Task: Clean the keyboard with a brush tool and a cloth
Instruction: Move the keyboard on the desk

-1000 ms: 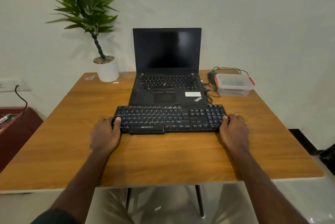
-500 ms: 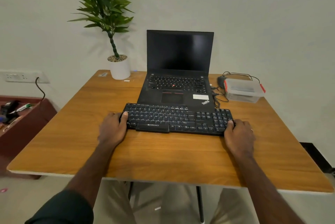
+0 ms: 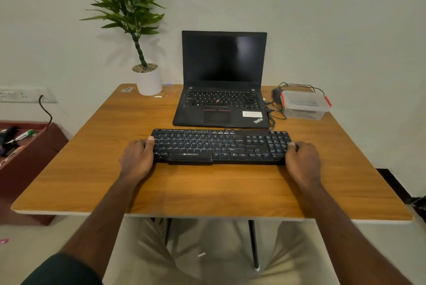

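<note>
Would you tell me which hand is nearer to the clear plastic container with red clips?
Right. The right hand grips the keyboard's right end, in front of the container; the left hand grips the far left end.

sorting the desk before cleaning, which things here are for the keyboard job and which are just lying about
For the job:
- black full-size keyboard, gripped at its ends by left hand and right hand

Lying about:
- open black laptop
- green plant in white pot
- clear plastic box with red clips

No brush or cloth visible.
</note>
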Demonstrator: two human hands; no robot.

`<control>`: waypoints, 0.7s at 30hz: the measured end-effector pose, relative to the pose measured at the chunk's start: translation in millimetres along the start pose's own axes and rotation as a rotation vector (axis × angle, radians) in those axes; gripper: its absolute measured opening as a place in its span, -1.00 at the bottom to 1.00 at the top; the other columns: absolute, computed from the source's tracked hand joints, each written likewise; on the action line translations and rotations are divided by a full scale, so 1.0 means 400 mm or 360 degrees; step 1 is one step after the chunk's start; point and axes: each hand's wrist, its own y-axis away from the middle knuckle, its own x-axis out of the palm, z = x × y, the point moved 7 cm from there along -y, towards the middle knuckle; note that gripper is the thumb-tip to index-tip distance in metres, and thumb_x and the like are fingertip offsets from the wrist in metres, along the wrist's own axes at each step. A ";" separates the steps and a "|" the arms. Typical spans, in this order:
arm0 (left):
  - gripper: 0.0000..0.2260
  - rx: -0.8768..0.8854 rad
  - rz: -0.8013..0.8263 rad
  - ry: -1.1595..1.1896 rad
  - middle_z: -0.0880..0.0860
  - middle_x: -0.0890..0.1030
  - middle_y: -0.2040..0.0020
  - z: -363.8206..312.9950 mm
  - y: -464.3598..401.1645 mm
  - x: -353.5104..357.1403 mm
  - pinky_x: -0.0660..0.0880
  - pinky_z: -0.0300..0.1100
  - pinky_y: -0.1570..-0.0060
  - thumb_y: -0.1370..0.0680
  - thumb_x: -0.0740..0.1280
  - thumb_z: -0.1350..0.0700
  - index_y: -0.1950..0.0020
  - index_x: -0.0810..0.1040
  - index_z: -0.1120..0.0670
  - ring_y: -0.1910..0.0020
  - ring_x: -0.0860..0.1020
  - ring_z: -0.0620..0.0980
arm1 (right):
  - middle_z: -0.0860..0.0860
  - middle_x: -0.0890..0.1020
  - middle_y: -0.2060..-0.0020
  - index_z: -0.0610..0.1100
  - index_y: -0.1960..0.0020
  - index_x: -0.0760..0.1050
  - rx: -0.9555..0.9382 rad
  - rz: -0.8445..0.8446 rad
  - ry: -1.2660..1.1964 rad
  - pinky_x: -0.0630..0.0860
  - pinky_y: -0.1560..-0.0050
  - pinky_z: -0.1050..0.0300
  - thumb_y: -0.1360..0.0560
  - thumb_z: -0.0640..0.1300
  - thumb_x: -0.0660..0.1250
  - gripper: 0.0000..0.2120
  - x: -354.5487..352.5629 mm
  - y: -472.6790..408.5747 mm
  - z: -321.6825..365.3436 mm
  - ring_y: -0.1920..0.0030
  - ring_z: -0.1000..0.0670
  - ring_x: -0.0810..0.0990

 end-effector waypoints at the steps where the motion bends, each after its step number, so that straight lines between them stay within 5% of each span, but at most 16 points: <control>1: -0.49 0.0025 0.0000 -0.0034 0.09 0.48 -0.10 0.005 0.015 -0.010 0.28 0.16 -0.27 -0.70 -0.02 -0.17 -0.25 0.55 0.14 -0.22 0.43 0.17 | -0.16 0.58 -0.06 -0.21 -0.19 0.58 -0.0007 -0.0001 -0.0018 0.46 -0.12 -0.07 -0.67 -0.01 0.11 -0.63 -0.006 0.012 -0.001 -0.04 -0.11 0.51; 6: -0.34 0.0080 0.0050 -0.0062 0.07 0.47 -0.04 0.061 0.103 -0.046 0.28 0.24 -0.29 -0.58 -0.07 -0.33 -0.27 0.56 0.10 -0.21 0.43 0.16 | -0.15 0.60 0.01 -0.18 -0.13 0.60 -0.0076 0.0048 -0.0104 0.41 -0.01 -0.01 -0.66 0.00 0.09 -0.63 -0.034 0.097 -0.041 0.02 -0.08 0.48; 10: -0.55 0.0030 0.0072 -0.0136 0.06 0.46 -0.07 0.081 0.166 -0.062 0.15 0.11 -0.24 -0.68 0.03 -0.21 -0.21 0.57 0.05 -0.27 0.39 0.13 | -0.13 0.61 0.08 -0.18 -0.06 0.61 -0.0116 0.0040 -0.0096 0.40 0.07 0.02 -0.64 0.04 0.08 -0.59 -0.040 0.152 -0.071 0.04 -0.12 0.52; 15: -0.41 0.0090 0.0105 -0.0121 0.03 0.46 -0.05 0.090 0.204 -0.070 0.13 0.10 -0.23 -0.54 -0.09 -0.30 -0.26 0.55 -0.02 -0.25 0.37 0.04 | -0.10 0.63 0.15 -0.19 0.00 0.61 -0.0196 -0.0016 -0.0086 0.36 0.12 0.05 -0.56 0.11 0.03 -0.51 -0.072 0.181 -0.088 0.09 -0.14 0.54; 21: -0.38 0.0179 0.0077 -0.0163 0.03 0.47 -0.01 0.091 0.203 -0.077 0.19 0.13 -0.17 -0.54 -0.09 -0.31 -0.25 0.56 0.01 -0.19 0.40 0.08 | -0.13 0.63 0.19 -0.24 0.02 0.61 -0.0228 0.0011 -0.0005 0.32 0.18 0.07 -0.65 -0.05 0.13 -0.65 -0.090 0.184 -0.071 0.18 -0.12 0.52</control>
